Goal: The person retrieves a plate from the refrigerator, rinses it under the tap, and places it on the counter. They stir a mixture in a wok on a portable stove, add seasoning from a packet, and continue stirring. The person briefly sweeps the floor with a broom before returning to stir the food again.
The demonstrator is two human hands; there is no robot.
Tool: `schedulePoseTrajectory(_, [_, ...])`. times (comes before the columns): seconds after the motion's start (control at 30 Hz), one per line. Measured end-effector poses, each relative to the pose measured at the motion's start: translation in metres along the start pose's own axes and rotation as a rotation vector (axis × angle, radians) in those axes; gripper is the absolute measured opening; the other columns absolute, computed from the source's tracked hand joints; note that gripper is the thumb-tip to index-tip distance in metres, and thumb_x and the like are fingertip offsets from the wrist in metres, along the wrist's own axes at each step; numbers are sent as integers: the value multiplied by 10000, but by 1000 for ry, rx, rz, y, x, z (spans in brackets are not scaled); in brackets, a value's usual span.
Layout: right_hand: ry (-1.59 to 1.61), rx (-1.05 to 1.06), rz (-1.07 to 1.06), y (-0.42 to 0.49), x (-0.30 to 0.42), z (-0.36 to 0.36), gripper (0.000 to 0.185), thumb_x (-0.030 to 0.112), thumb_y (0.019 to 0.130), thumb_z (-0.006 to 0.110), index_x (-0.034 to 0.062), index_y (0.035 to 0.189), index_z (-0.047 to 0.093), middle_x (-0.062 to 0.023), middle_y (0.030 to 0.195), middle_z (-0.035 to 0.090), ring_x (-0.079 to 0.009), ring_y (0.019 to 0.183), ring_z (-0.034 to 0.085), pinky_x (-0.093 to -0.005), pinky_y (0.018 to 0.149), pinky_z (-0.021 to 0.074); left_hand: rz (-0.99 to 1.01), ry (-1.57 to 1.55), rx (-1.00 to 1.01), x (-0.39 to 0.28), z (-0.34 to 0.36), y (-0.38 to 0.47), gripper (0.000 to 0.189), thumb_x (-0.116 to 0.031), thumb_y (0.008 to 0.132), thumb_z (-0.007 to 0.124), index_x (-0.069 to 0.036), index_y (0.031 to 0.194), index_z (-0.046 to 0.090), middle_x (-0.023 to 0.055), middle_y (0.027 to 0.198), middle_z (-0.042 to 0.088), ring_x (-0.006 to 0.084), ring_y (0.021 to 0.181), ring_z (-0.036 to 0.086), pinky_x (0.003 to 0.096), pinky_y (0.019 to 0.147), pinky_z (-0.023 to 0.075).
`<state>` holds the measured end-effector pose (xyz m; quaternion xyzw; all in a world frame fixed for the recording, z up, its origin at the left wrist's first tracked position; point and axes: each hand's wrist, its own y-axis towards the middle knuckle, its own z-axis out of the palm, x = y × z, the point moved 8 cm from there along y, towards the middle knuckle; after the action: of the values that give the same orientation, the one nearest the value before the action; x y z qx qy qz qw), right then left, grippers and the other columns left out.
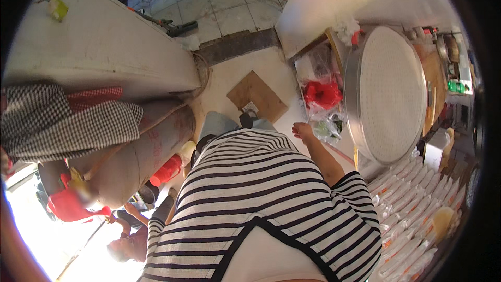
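Observation:
My right hand (302, 130) hangs low on the right, its fingers loosely curled and nothing seen in it. Nearest to it are a clear plastic bag of greens (328, 130) and a red plastic bag (323, 94) on a low shelf. Above that shelf stands a large round metal-rimmed tray (391, 94) with a pale, dotted surface. My left hand is out of view, hidden past my striped shirt. On the floor before me lies a flat piece of cardboard (256, 94), with one of my feet partly over its near edge.
A large grey cylinder (156, 149) stands left, near a checked cloth (74, 129) and a red plastic container (166, 170). Another person (135, 244) is at lower left. Rows of white packets (411, 207) lie right. Ahead, a dark threshold (238, 47) leads to floor tiles (231, 6).

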<state>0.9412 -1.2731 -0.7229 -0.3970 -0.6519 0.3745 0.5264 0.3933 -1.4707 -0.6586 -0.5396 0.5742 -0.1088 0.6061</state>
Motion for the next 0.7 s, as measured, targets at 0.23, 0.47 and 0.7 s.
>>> schedulePoseTrajectory(0.23, [-551,117,-215,86,27,30,230,279,790,577,106,930,636,-89,854,640,-238,814,633,-406,691,515,-54,-21,45,-89,51,74,397,-258,887,601,0,1187,584,111,1026,651,177,898,606,309,809,482])
schedulePoseTrajectory(0.47, [-681,6,-485,144,172,85,406,437,792,541,93,939,698,-178,936,669,-305,897,647,-383,784,495,-165,-149,182,-227,120,147,424,-280,892,591,-3,1212,570,121,1062,642,185,947,600,320,847,473])
schedulePoseTrajectory(0.7, [-274,-45,-405,108,434,150,321,269,833,584,6,998,666,-98,819,666,-177,750,633,-308,632,515,429,516,130,-400,157,213,476,-298,881,579,-47,1281,523,133,1170,603,224,1018,572,316,907,431])
